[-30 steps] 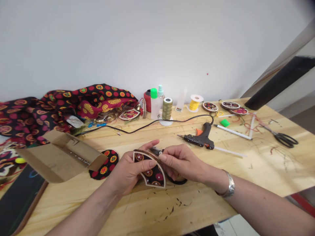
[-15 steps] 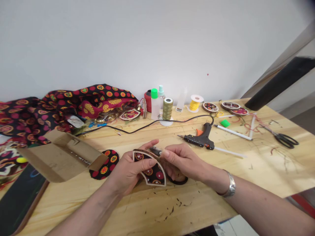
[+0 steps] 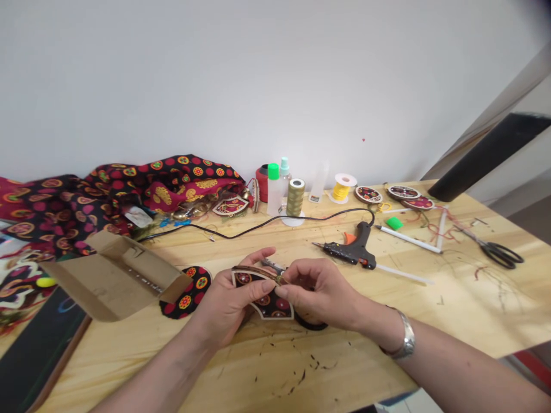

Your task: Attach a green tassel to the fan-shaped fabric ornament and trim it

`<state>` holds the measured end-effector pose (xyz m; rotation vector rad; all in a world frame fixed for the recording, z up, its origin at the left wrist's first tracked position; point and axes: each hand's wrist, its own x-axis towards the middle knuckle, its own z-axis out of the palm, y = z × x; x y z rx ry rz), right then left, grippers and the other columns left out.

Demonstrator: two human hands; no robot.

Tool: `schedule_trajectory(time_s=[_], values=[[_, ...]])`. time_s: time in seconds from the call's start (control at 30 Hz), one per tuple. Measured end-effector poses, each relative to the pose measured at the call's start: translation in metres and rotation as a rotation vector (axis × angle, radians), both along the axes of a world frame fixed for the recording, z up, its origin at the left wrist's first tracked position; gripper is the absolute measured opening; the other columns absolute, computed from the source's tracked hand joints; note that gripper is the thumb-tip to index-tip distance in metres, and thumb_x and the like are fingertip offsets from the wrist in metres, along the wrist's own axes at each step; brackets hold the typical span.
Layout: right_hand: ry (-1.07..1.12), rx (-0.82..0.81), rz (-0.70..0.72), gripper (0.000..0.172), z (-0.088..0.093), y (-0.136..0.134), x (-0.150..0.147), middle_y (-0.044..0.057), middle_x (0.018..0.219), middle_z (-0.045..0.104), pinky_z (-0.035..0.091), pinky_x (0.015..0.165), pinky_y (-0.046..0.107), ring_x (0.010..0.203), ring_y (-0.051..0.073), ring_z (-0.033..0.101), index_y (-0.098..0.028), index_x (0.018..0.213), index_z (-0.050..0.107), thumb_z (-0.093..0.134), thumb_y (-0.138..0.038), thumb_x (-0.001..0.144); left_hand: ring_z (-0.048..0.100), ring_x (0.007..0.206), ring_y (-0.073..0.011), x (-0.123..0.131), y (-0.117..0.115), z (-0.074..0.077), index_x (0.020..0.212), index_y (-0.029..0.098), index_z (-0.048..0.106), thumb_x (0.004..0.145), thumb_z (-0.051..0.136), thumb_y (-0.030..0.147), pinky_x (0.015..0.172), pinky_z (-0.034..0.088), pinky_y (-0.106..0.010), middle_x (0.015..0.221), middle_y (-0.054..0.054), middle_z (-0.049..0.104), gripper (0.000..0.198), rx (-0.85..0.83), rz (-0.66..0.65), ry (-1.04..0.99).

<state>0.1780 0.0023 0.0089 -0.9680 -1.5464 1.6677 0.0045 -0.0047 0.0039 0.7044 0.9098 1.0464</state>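
My left hand (image 3: pixel 235 298) is closed on a fan-shaped, fabric-covered piece (image 3: pixel 275 307) with a pale border and dark patterned cloth, its thumb flat on the front. At the piece's upper right edge, my right hand (image 3: pixel 322 289) pinches with thumb and forefinger. Any thread or trim between those fingertips is too small to make out. Scissors (image 3: pixel 312 324) show partly below and behind my right hand: a black handle loop and some metal near the fingertips. Whether that hand also holds them I cannot tell.
An open cardboard box (image 3: pixel 116 281) and a round fabric piece (image 3: pixel 189 292) lie left. Behind are patterned cloth (image 3: pixel 172 172), a green thread spool (image 3: pixel 295 198) and a green-capped bottle (image 3: pixel 274 189). A glue gun (image 3: pixel 355 249) with its cord and more scissors (image 3: pixel 501 252) lie right.
My right thumb and forefinger have moved slightly left and down onto the fan-shaped piece's edge. The piece has tilted a little in my left hand. The whole view has shifted slightly.
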Motion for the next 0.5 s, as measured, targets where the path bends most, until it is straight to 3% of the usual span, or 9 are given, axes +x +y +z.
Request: schedule_trajectory(time_s=[0.13, 0.33, 0.5], values=[[-0.043, 0.060, -0.007, 0.023, 0.001, -0.001, 0.000, -0.004, 0.054, 0.048, 0.030, 0.041, 0.018, 0.046, 0.006, 0.039, -0.014, 0.067, 0.055, 0.062, -0.032, 0.079, 0.064, 0.081, -0.0182, 0.001, -0.001, 0.000, 0.076, 0.015, 0.074, 0.063, 0.077, 0.011, 0.075, 0.052, -0.029, 0.095, -0.006, 0.069, 0.014, 0.020, -0.011, 0.021], [-0.065, 0.057, -0.024, 0.022, 0.000, 0.000, 0.000, -0.002, 0.057, 0.054, 0.034, 0.046, 0.019, 0.049, 0.006, 0.042, -0.012, 0.067, 0.060, 0.064, -0.031, 0.077, 0.064, 0.071, -0.0157, 0.000, -0.002, -0.001, 0.091, 0.016, 0.072, 0.063, 0.077, 0.012, 0.067, 0.054, -0.028, 0.087, -0.005, 0.070, 0.028, 0.010, -0.023, -0.016], [-0.001, -0.074, 0.154, 0.012, 0.013, 0.008, 0.008, -0.001, 0.070, 0.063, 0.043, 0.061, 0.021, 0.061, 0.009, 0.053, -0.013, 0.078, 0.066, 0.070, -0.021, 0.071, 0.066, 0.062, -0.0162, -0.001, -0.002, 0.002, 0.113, 0.018, 0.062, 0.065, 0.076, 0.012, 0.060, 0.054, -0.027, 0.074, -0.003, 0.071, 0.050, -0.043, -0.017, -0.065]])
